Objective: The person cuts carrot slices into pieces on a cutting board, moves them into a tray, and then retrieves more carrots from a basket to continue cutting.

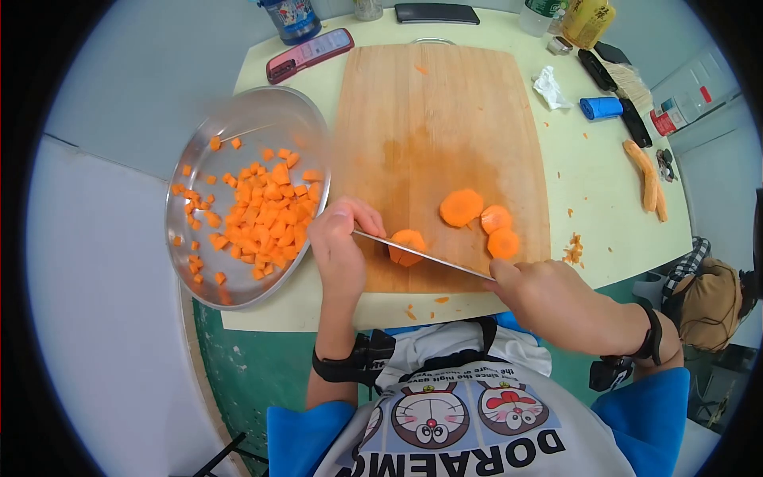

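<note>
My right hand (544, 300) is wrapped round the handle of a knife (453, 265). Its blade runs left across the wooden cutting board (437, 103), over a carrot slice (407, 241) that shows on both sides of the edge. At the blade's far end, my left hand (340, 234) has its fingers curled together against the tip. Three more round pieces lie to the right: a large carrot slice (461, 207), a smaller carrot slice (497, 219) and another carrot slice (503, 243) near my right hand. Left of the board, a metal bowl (179, 262) holds many diced carrot pieces (266, 211).
A phone (310, 56) and a blue-labelled bottle (292, 17) stand behind the bowl. Along the table's right are a crumpled tissue (550, 87), a blue roll (602, 108), peeled carrots (648, 179) and carrot scraps (574, 249). A black flat object (437, 13) lies at the back.
</note>
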Demonstrator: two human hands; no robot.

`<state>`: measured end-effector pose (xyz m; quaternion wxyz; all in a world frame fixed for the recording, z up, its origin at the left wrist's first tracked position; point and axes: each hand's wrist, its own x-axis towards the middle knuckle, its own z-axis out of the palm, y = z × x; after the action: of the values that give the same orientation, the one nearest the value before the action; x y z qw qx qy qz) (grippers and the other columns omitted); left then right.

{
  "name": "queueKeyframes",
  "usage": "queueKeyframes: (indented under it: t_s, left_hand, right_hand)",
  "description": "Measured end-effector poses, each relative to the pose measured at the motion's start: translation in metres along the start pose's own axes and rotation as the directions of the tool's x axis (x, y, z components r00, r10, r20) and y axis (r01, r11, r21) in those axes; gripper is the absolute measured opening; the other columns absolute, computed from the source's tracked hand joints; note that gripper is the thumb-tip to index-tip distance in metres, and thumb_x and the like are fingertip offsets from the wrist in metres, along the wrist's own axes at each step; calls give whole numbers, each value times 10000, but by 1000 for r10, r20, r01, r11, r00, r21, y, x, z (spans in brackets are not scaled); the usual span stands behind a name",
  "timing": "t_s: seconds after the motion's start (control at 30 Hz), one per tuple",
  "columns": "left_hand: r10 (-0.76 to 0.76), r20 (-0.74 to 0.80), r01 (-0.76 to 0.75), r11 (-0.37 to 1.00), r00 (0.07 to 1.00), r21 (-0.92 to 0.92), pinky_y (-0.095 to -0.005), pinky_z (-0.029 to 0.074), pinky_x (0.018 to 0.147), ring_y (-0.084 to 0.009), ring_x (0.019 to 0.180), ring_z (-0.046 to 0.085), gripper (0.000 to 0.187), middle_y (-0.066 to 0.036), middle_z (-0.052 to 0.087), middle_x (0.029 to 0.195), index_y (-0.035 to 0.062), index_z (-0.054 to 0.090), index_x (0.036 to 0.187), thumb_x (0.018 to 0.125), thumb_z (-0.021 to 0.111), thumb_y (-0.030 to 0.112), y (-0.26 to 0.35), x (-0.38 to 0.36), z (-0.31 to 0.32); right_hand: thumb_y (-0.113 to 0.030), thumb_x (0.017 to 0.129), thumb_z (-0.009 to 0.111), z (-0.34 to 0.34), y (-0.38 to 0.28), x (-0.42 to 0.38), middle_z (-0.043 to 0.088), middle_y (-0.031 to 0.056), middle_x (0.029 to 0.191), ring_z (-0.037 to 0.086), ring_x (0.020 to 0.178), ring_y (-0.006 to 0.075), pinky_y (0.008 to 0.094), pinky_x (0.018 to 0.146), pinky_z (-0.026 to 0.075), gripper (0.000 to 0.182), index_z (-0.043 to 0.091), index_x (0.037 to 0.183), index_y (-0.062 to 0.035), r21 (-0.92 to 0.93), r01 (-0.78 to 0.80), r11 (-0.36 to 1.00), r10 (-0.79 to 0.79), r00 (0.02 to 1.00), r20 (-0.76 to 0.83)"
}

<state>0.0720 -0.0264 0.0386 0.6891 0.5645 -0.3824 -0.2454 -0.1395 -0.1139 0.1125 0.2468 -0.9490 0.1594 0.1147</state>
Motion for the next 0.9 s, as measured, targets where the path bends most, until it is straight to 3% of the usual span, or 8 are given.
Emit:
queueKeyframes:
  t_s: [0.17, 0.23, 0.43, 0.57, 0.63, 0.9]
  left_hand:
    - [43, -1, -43, 999, 999, -4, -288, 384, 569, -178, 551, 470, 341, -133, 515, 568, -24, 445, 572, 822, 339, 182, -3, 1, -2]
    - [-34, -58, 36, 998, 998, 42, -287, 384, 564, -176, 547, 469, 343, -130, 518, 564, -21, 442, 565, 822, 339, 181, 1, 1, 1]
    - [-21, -48, 24, 998, 999, 58, -288, 384, 561, -174, 545, 469, 351, -128, 526, 562, -17, 436, 550, 824, 334, 177, 0, 3, 3]
    - [26, -23, -26, 1000, 999, -5, -286, 386, 561, -172, 546, 472, 354, -129, 529, 565, -19, 442, 552, 827, 329, 174, -10, 1, -5]
    - [-63, -48, 61, 998, 997, -31, -282, 356, 571, -181, 552, 449, 364, -136, 479, 572, -1, 420, 584, 851, 330, 230, -5, -1, -1]
    - [6, -51, -2, 998, 999, 69, -276, 361, 571, -164, 559, 453, 354, -139, 511, 580, -1, 433, 586, 841, 317, 215, -12, 1, -2]
  right_hand:
    - [50, 684, 535, -2, -3, 1, 548, 189, 575, 589, 553, 351, 406, 481, 471, 171, 445, 829, 53, 12, -6, 1000, 6, 1000, 2]
    - [48, 691, 535, -4, -1, 2, 552, 189, 580, 593, 564, 351, 409, 486, 473, 171, 452, 841, 53, 13, -13, 1000, 13, 1000, 21]
    - [32, 705, 549, 1, 4, 4, 573, 186, 611, 601, 576, 347, 404, 512, 488, 204, 481, 896, 56, 5, -8, 1000, 8, 1000, -8]
    - [18, 729, 543, -3, -4, 2, 576, 188, 622, 603, 584, 347, 400, 514, 489, 178, 486, 895, 51, -23, 5, 1000, -5, 1000, -12]
    - [20, 731, 541, -5, -7, 2, 576, 189, 625, 603, 589, 348, 400, 514, 489, 177, 486, 897, 50, -13, 15, 1000, -15, 1000, 18]
    - [-170, 881, 495, -13, 1, 12, 548, 180, 585, 568, 547, 353, 428, 496, 450, 192, 507, 885, 22, -21, -66, 998, 67, 997, 35]
